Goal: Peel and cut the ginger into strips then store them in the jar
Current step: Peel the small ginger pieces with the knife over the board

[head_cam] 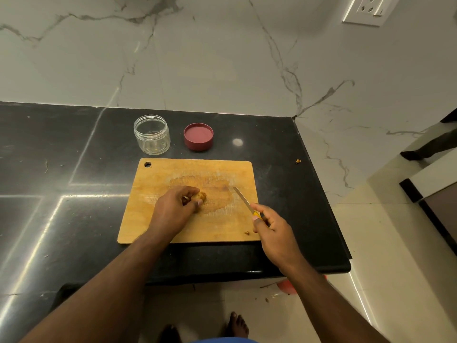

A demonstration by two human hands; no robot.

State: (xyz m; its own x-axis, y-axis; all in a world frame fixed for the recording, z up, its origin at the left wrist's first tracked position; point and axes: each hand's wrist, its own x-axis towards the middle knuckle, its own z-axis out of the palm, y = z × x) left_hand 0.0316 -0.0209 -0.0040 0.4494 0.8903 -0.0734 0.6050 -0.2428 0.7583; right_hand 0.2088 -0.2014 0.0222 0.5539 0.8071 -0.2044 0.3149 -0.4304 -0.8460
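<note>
- The dark tabletop (74,149) carries everything, and it ends at a corner on the right, with pale floor beyond.
- The wooden cutting board (173,229) lies near the front edge of the tabletop, with a worn, pale patch across its middle.
- The left hand (173,209) rests on the middle of the board, fingers curled down over the ginger and pinching it against the wood.
- The right hand (274,226) hovers over the board's right near corner, fingers wrapped round the yellow handle of the knife (243,199); the thin blade points far and left, its tip apart from the ginger.
- The clear jar (152,134) stands open just beyond the board's far-left corner, seemingly empty; no strips are stored yet.
- Its red lid (198,136) lies inside-up just to the right of the jar.
- The ginger (202,194) is a small knobbly piece, mostly hidden by the left fingers, with only its right end showing.
- Judgement: it looks light, stiff and fibrous, likely to get slippery once peeled, and apt to roll on its knobs; best pinned at the left end, fingertips tucked back from the blade.
- A small scrap (246,233) lies near the board's right near corner.
</note>
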